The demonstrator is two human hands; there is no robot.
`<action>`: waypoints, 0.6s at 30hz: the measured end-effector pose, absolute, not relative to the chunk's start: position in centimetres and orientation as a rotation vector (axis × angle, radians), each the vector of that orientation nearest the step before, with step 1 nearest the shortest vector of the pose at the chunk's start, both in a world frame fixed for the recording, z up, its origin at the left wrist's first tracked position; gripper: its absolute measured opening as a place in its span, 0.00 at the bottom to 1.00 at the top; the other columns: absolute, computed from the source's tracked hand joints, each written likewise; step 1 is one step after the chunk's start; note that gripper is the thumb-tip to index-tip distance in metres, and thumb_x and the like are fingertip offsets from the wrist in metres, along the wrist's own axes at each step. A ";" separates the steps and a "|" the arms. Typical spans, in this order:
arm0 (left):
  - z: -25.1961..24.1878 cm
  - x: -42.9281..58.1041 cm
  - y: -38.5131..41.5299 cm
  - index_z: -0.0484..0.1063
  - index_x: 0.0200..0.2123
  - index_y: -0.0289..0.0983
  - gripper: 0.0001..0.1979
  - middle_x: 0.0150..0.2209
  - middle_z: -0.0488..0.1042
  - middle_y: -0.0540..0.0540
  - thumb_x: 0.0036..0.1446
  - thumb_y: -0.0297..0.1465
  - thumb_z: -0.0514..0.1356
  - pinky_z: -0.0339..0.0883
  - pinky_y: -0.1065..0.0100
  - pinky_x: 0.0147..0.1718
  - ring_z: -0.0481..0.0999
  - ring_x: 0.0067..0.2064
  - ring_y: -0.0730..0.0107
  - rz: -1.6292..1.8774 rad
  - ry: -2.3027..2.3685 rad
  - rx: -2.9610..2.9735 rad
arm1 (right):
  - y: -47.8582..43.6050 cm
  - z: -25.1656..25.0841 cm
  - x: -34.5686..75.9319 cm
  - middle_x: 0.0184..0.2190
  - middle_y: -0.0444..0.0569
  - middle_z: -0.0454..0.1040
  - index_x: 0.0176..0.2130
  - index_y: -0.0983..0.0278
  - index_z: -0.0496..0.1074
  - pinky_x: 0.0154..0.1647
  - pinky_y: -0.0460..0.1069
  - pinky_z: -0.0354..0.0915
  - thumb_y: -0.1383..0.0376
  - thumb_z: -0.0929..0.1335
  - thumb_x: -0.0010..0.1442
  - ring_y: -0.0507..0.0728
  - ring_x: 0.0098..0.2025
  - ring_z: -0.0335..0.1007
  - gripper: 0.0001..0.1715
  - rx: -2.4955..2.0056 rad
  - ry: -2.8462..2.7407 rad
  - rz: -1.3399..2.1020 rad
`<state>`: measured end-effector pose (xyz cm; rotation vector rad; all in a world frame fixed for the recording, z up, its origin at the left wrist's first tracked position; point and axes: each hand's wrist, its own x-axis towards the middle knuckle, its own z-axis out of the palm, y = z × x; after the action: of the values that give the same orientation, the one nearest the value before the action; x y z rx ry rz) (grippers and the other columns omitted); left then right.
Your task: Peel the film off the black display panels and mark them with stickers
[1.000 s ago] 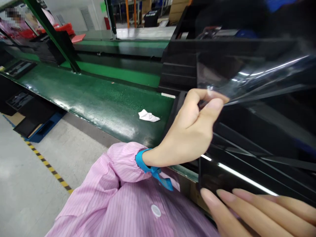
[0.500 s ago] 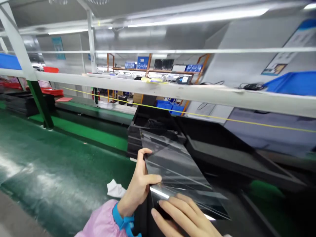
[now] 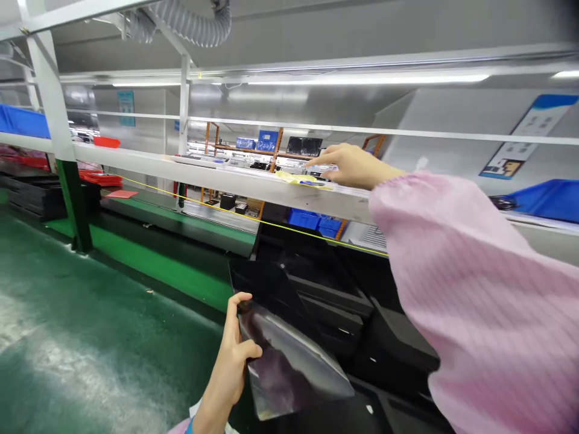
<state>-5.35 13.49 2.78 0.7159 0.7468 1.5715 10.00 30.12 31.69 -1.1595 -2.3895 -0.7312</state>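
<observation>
My left hand (image 3: 233, 349) grips the left edge of a thin, glossy dark glass panel (image 3: 294, 367), thumb on its face. The panel is tilted and reflects pink and white. My right hand (image 3: 353, 166) is stretched forward over the white shelf (image 3: 230, 181), palm down with its fingers extended. Just left of its fingertips lies a crumpled yellow sheet (image 3: 292, 176) with a blue bit at its right. Whether the fingers touch anything there I cannot tell. Behind and below the panel are black trays (image 3: 325, 301).
A green surface (image 3: 113, 337) spreads to the left. A post (image 3: 67, 199) and a taut yellow cord (image 3: 217, 208) cross the space. Blue bins (image 3: 549, 202) stand on the shelf at right and far left. Stacked black trays (image 3: 34, 196) lie at far left.
My right hand has left the panel and moved up and forward to the shelf. My left hand keeps the panel, now lower and farther left. The view has tilted up.
</observation>
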 end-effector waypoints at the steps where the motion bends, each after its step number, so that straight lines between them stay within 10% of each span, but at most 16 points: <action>1: 2.6 -5.8 13.7 0.60 0.53 0.44 0.38 0.40 0.69 0.51 0.33 0.20 0.55 0.57 0.74 0.27 0.64 0.32 0.75 1.565 0.766 0.729 | 31.4 32.3 9.3 0.42 0.50 0.74 0.45 0.65 0.78 0.45 0.47 0.62 0.74 0.68 0.54 0.55 0.44 0.69 0.18 -1.209 -2.459 -0.700; 5: 1.9 -6.9 14.6 0.58 0.55 0.43 0.39 0.37 0.70 0.51 0.33 0.22 0.54 0.57 0.73 0.28 0.64 0.31 0.74 1.530 0.759 0.727 | 34.0 32.9 8.3 0.32 0.43 0.74 0.39 0.62 0.78 0.39 0.45 0.64 0.74 0.67 0.56 0.53 0.36 0.70 0.14 -1.337 -2.598 -0.664; 18: 1.6 -7.4 15.2 0.57 0.52 0.40 0.39 0.26 0.72 0.54 0.29 0.22 0.55 0.52 0.75 0.23 0.64 0.23 0.77 1.568 0.780 0.787 | 31.1 29.1 1.8 0.46 0.52 0.67 0.57 0.67 0.64 0.55 0.58 0.63 0.62 0.62 0.71 0.58 0.50 0.65 0.18 -1.244 -2.218 -1.026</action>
<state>-7.40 15.23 1.64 0.7866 0.7795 1.5680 1.81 31.07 29.14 -1.2441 -2.2179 -1.0255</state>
